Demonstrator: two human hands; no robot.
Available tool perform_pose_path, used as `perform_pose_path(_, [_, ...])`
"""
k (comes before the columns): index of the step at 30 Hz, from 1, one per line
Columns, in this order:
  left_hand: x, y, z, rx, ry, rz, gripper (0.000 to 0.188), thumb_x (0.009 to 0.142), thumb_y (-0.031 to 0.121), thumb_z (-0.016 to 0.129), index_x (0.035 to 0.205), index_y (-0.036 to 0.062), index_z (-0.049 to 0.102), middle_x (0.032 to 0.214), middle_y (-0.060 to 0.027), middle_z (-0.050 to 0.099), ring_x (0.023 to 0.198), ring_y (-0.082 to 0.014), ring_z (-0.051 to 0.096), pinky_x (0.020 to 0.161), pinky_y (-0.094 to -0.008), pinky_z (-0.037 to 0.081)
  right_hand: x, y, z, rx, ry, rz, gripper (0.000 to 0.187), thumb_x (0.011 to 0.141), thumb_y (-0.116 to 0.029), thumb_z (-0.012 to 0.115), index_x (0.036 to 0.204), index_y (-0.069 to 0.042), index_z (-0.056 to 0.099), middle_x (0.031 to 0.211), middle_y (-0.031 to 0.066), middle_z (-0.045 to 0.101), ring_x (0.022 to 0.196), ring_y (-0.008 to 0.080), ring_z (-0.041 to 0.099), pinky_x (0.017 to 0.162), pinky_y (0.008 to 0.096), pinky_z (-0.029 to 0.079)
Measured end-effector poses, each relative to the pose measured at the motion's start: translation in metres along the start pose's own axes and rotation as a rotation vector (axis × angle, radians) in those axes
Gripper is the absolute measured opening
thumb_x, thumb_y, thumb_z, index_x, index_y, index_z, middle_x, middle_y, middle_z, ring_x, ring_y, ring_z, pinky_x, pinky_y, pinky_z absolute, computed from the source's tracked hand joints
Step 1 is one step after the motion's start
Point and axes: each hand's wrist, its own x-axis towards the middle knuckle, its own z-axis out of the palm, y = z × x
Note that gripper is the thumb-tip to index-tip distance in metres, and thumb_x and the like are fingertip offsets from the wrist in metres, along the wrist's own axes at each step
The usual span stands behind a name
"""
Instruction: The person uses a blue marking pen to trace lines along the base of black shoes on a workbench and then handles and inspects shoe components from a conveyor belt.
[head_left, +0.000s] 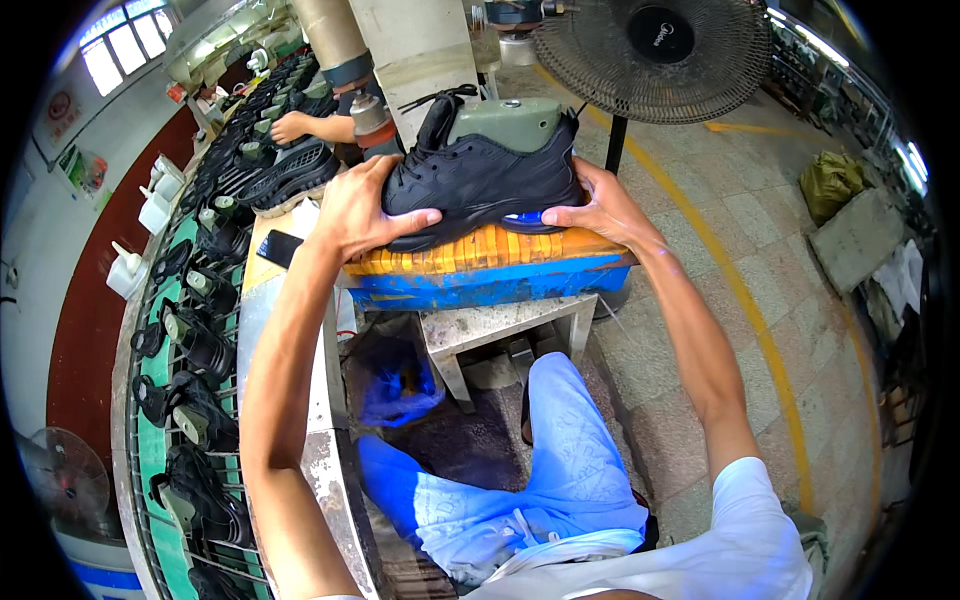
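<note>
- The shoe (485, 175) is gripped at both ends — left hand (360, 210), right hand (600, 205) — on the pad (480, 255).
- Judged step: seating it; steady downward pressure seems called for next.

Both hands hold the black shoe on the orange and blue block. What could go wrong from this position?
The black shoe sits on the orange and blue block under a press head; the left hand and right hand grip its two ends, so fingers could be pinched if the machine closes. The shoe might also shift off centre. The loose lace on top could snag.
</note>
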Motion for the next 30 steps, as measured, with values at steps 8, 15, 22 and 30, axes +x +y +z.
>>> perform_pose_path(8, [-0.049, -0.042, -0.003, -0.694, -0.006, -0.19, 0.098, 0.079, 0.041, 0.09, 0.159, 0.0049, 0.047, 0.15, -0.0171, 0.06, 0.135, -0.0273, 0.06, 0.118, -0.0414, 0.042, -0.001, 0.011, -0.011, -0.069, -0.001, -0.038, 0.098, 0.083, -0.031, 0.091, 0.158, 0.006, 0.04, 0.157, 0.0194, 0.052, 0.146, 0.0286, 0.048, 0.125, 0.042, 0.035])
perform_pose_path(15, [-0.056, -0.03, 0.006, -0.943, -0.012, -0.255, 0.113, 0.062, 0.001, 0.094, 0.16, -0.0033, 0.039, 0.145, -0.0165, 0.062, 0.13, -0.0241, 0.063, 0.117, -0.0377, 0.047, -0.003, 0.007, -0.005, -0.109, 0.044, -0.017, 0.107, 0.077, -0.044, 0.094, 0.155, 0.009, 0.044, 0.153, 0.0288, 0.054, 0.144, 0.0369, 0.052, 0.123, 0.0431, 0.038])
perform_pose_path(22, [-0.056, -0.029, 0.001, -0.874, -0.039, -0.256, 0.107, 0.066, 0.004, 0.097, 0.158, -0.0047, 0.042, 0.144, -0.0188, 0.062, 0.13, -0.0265, 0.064, 0.117, -0.0403, 0.049, -0.006, 0.012, -0.007, -0.147, 0.033, -0.044, 0.105, 0.084, -0.043, 0.089, 0.158, 0.01, 0.036, 0.16, 0.0299, 0.044, 0.152, 0.0397, 0.041, 0.125, 0.0477, 0.034])
perform_pose_path(30, [-0.099, 0.043, 0.011, -0.724, 0.263, -0.36, 0.092, 0.072, 0.001, 0.094, 0.154, -0.0016, 0.051, 0.136, -0.0172, 0.066, 0.122, -0.0234, 0.065, 0.11, -0.0357, 0.049, -0.094, 0.065, -0.014, -0.036, 0.732, 0.011, 0.068, 0.113, -0.05, 0.026, 0.156, -0.003, 0.05, 0.101, 0.0037, 0.067, 0.092, 0.0154, 0.059, 0.093, 0.0302, 0.048])
